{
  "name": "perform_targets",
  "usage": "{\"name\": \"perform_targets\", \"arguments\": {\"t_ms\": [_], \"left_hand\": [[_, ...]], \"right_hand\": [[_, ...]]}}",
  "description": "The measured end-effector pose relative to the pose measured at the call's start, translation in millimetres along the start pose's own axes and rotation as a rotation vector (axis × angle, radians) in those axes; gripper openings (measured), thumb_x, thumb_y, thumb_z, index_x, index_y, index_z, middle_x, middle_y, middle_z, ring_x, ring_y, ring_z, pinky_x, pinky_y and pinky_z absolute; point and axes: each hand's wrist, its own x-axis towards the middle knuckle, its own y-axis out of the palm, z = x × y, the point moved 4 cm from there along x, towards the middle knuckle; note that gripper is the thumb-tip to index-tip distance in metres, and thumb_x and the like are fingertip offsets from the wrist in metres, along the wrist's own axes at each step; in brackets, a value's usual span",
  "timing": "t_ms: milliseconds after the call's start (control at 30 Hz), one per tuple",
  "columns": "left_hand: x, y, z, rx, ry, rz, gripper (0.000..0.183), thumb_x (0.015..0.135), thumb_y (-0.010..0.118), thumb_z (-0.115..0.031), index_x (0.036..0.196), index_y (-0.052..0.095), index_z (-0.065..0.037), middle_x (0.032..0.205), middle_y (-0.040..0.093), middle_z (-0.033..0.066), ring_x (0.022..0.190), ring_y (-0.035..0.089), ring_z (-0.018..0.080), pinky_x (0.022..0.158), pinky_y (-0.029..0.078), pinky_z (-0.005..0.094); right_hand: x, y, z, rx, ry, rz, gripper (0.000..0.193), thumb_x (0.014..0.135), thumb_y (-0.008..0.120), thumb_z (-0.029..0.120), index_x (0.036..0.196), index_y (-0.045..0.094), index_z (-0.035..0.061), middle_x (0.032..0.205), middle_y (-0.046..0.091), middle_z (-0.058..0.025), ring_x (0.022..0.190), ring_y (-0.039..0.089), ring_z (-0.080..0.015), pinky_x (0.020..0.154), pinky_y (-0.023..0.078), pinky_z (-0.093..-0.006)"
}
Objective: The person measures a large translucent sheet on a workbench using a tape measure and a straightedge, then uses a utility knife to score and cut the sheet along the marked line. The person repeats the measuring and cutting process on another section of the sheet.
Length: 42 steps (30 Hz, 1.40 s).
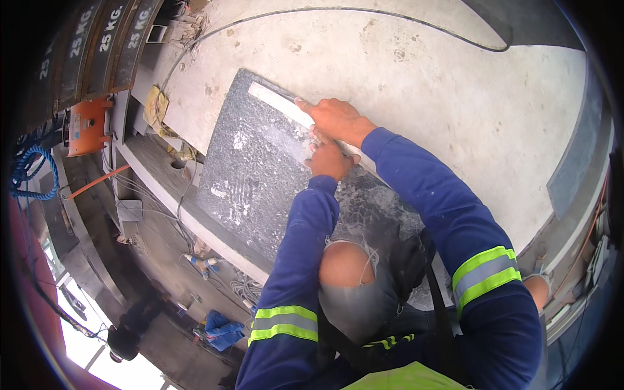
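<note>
A long white strip (279,104), like a straightedge, lies along the right edge of a rough dark grey slab (250,166). My right hand (338,120) grips the strip at the slab's edge, its index finger stretched along it and its thumb toward my other hand. Just below, my left hand (331,160) is closed at the strip too, with fingertips and thumb touching it. The undersides of both hands are hidden. White dust and smears mark the slab, and my bent knee (346,264) rests over its near end.
A pale, stained work surface (455,110) spreads to the right, with a black cable (338,8) across its far side. At left are dark marked weights (104,45), an orange box (89,127), coiled blue rope (32,172) and a blue cloth (223,330). A yellowish rag (156,110) lies nearby.
</note>
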Motion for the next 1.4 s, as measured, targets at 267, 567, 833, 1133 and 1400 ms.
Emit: {"name": "perform_targets", "arguments": {"t_ms": [267,567,833,1133,1400], "left_hand": [[-3,-10,-19,0.048,-0.028,-0.045,0.151,0.08,0.092,-0.05,0.161,-0.02,0.013,0.158,0.046,0.033,0.147,0.048,0.0479,0.117,0.034,0.0735],[25,-3,-11,0.172,0.047,0.036,0.155,0.077,0.091,-0.059,0.153,-0.013,0.029,0.151,0.042,0.0497,0.141,0.055,0.0508,0.119,0.044,0.0421],[44,-1,3,0.31,0.067,-0.05,0.152,0.078,0.089,-0.063,0.154,-0.004,0.03,0.154,0.045,0.0446,0.148,0.048,0.047,0.125,0.035,0.0402],[64,-9,34,0.354,0.13,-0.073,0.138,0.08,0.083,-0.07,0.151,0.024,0.032,0.158,0.038,0.0446,0.154,0.039,0.0451,0.128,0.029,0.0415],[5,34,-29,0.583,0.248,-0.194,0.111,0.088,0.07,-0.077,0.141,0.055,0.02,0.141,0.052,0.0496,0.131,0.06,0.0571,0.112,0.05,0.0538]], "right_hand": [[-182,28,-61,-0.123,0.123,0.033,0.08,0.096,0.064,0.006,0.168,0.037,0.0276,0.094,0.073,-0.0177,0.086,0.075,-0.0374,0.073,0.061,-0.0492],[-451,43,-129,-0.118,0.337,0.224,0.087,0.094,0.063,0.003,0.17,0.031,0.0327,0.092,0.071,-0.0143,0.08,0.074,-0.0339,0.068,0.06,-0.0469],[-680,72,-170,-0.167,0.577,0.317,0.095,0.092,0.066,0.002,0.17,0.027,0.0391,0.086,0.068,-0.0119,0.075,0.073,-0.0285,0.063,0.061,-0.0431],[-736,88,-167,-0.198,0.731,0.301,0.099,0.09,0.068,0.001,0.17,0.027,0.0418,0.092,0.07,-0.0089,0.078,0.073,-0.0284,0.07,0.063,-0.0424],[-725,81,-164,-0.225,0.747,0.207,0.071,0.097,0.058,0.004,0.162,0.048,0.0302,0.083,0.074,-0.0093,0.075,0.075,-0.031,0.067,0.062,-0.0448]]}}
